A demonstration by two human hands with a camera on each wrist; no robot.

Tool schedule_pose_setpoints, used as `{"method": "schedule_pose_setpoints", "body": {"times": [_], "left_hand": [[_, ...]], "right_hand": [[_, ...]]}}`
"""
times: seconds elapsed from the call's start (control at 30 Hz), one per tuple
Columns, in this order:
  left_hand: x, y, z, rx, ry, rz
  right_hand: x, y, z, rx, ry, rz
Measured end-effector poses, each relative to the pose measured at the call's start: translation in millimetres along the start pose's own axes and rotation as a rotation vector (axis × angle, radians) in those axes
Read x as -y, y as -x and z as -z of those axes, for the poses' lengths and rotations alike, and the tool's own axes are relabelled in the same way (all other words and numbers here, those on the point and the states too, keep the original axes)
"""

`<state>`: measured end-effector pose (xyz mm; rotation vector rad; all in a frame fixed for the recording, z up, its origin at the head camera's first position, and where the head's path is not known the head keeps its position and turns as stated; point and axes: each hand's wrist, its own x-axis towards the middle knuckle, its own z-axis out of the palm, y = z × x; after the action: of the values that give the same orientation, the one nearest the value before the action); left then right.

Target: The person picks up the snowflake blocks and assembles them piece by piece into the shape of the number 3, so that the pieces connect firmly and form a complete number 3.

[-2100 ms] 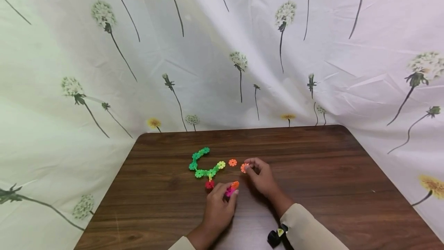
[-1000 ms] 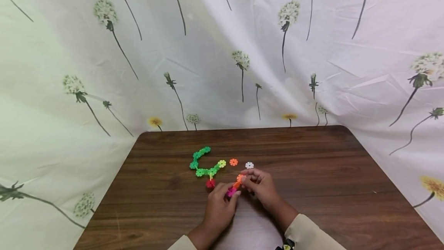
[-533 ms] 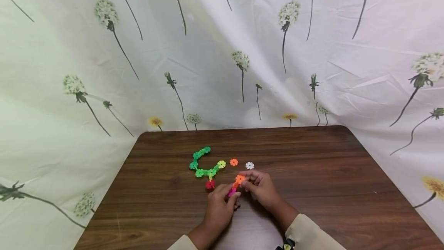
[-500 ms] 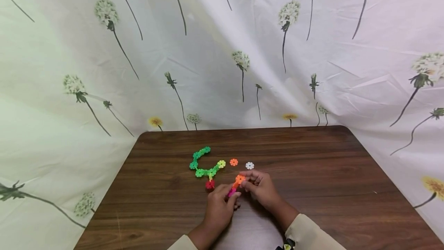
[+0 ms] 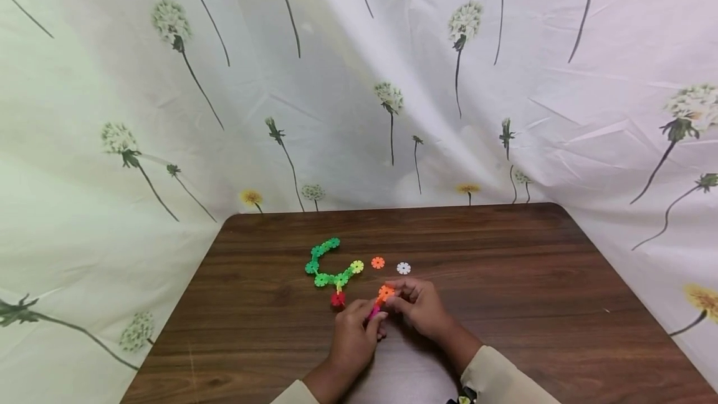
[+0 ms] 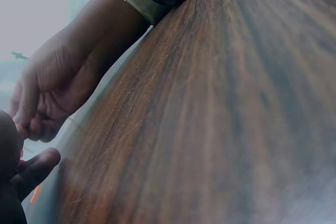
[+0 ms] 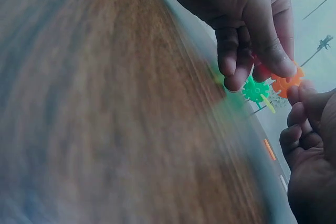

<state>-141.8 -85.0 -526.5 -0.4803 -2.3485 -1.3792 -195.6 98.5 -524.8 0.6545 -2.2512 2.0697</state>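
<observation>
In the head view my left hand (image 5: pixel 353 335) pinches a magenta interlocking disc (image 5: pixel 374 312) between thumb and fingers. From that disc a short run of orange leads up to an orange interlocking disc (image 5: pixel 386 292), whose edge my right hand (image 5: pixel 422 307) pinches. Both hands are close together over the near middle of the table. The right wrist view shows the orange disc (image 7: pixel 287 83) between the two sets of fingertips. Seen from the left wrist, the held pieces are mostly hidden behind the left fingers (image 6: pixel 39 169).
A curved chain of green discs (image 5: pixel 321 280) lies beyond my left hand, with a yellow disc (image 5: pixel 357 266) at one end and a red disc (image 5: pixel 338 299) branching nearer. A loose orange disc (image 5: pixel 378 263) and a white disc (image 5: pixel 404 268) lie on the brown table (image 5: pixel 505 279).
My right hand has brought the orange disc down and left to the pieces in my left hand, uncovering the white disc. Since then, the held pieces have tilted and shifted slightly nearer.
</observation>
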Motion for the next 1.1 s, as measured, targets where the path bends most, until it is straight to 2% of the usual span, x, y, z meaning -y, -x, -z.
{"method": "schedule_pose_setpoints", "body": {"times": [0.13, 0.27, 0.37, 0.47, 0.6, 0.7, 0.8, 1.0, 1.1], "left_hand": [[0.0, -0.5, 0.5, -0.005, -0.039, 0.007], [-1.6, -1.3, -0.5, -0.032, -0.075, 0.041], [-2.4, -2.1, -1.3, -0.071, -0.119, 0.033], [-2.5, -3.2, -2.3, -0.111, -0.151, -0.006], [-2.9, -3.9, -3.2, -0.139, -0.159, -0.026], [-3.7, -4.2, -3.0, -0.121, -0.161, 0.019], [-3.6, -4.2, -2.6, -0.094, -0.159, 0.076], [-5.0, -5.0, -1.7, -0.071, -0.192, 0.126], [-7.0, -5.4, -0.7, -0.043, -0.212, 0.16]], "right_hand": [[-3.2, -0.6, -1.4, 0.002, -0.003, 0.014], [-5.4, -0.5, -0.5, 0.001, 0.004, 0.01], [-5.8, -0.2, 0.1, 0.006, -0.001, -0.007], [-5.5, 0.5, 0.6, 0.013, -0.01, -0.013], [-6.0, 1.0, 1.2, 0.038, -0.01, 0.025], [-8.2, -0.9, 2.0, 0.053, 0.0, 0.068], [-11.4, -6.5, 3.2, 0.011, 0.04, 0.086], [-17.7, -23.0, 7.1, -0.149, 0.198, 0.073], [-21.6, -32.9, 8.4, -0.188, 0.29, 0.115]]}}
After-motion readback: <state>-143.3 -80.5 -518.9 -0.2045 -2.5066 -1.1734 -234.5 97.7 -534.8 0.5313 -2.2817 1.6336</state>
